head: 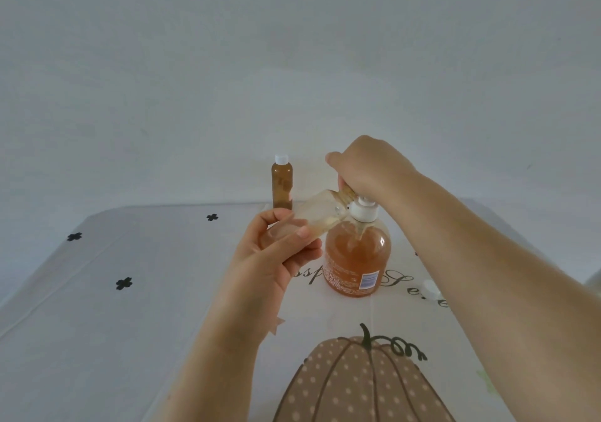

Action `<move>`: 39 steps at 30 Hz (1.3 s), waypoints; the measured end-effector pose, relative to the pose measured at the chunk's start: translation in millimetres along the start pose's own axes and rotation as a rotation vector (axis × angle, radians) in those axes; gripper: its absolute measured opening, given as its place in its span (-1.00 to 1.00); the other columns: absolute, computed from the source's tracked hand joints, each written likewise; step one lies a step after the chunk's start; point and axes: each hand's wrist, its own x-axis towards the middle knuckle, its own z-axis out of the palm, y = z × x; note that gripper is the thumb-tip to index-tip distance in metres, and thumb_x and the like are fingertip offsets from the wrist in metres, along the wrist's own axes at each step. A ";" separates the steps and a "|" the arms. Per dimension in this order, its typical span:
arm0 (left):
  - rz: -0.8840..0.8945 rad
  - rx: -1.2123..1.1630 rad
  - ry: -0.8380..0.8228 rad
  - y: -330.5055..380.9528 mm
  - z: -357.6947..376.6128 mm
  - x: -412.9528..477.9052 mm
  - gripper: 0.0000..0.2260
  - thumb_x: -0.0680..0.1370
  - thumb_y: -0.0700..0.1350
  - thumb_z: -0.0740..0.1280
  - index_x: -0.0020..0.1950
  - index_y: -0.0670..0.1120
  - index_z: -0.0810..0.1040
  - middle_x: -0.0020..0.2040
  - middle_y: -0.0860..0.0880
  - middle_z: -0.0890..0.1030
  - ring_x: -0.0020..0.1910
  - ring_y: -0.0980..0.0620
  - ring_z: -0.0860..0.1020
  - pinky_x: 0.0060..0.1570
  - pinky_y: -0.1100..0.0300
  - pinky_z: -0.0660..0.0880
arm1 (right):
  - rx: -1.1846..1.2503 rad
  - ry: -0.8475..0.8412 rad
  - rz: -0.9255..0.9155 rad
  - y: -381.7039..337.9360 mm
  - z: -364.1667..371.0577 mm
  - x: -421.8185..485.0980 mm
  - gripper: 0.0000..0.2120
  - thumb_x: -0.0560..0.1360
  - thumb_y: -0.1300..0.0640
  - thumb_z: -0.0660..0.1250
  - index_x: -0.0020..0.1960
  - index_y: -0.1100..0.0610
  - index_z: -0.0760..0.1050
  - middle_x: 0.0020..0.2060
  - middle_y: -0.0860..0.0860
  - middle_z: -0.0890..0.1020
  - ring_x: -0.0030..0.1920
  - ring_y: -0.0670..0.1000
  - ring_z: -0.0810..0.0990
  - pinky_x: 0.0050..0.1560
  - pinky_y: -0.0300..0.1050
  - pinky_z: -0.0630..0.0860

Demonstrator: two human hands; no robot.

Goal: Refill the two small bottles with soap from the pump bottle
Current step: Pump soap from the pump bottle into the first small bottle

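A clear pump bottle (357,259) of orange soap stands on the table in the middle of the head view. My right hand (367,164) rests on top of its white pump head, pressing down. My left hand (276,252) holds a small clear bottle (320,215) tilted on its side, its open neck against the pump's nozzle, with a little soap pooled inside. A second small bottle (282,182), full of amber soap and closed with a white cap, stands upright behind, near the table's far edge.
A white cloth (130,307) printed with black flowers, script lettering and a dotted pumpkin (354,386) covers the table. A small white cap (431,288) lies to the right of the pump bottle, partly behind my right forearm. A plain wall rises behind.
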 end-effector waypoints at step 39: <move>0.009 0.010 -0.007 1.4 2.2 -0.9 -0.66 0.41 -0.31 0.47 0.11 -0.18 0.45 -0.07 -0.12 0.64 -0.15 -0.09 0.61 -0.07 0.14 0.60 | 0.015 -0.016 -0.008 2.0 1.2 -2.1 -0.66 0.56 0.00 0.17 -0.18 0.17 0.60 -0.38 0.04 0.58 -0.37 0.07 0.50 -0.23 -0.09 0.41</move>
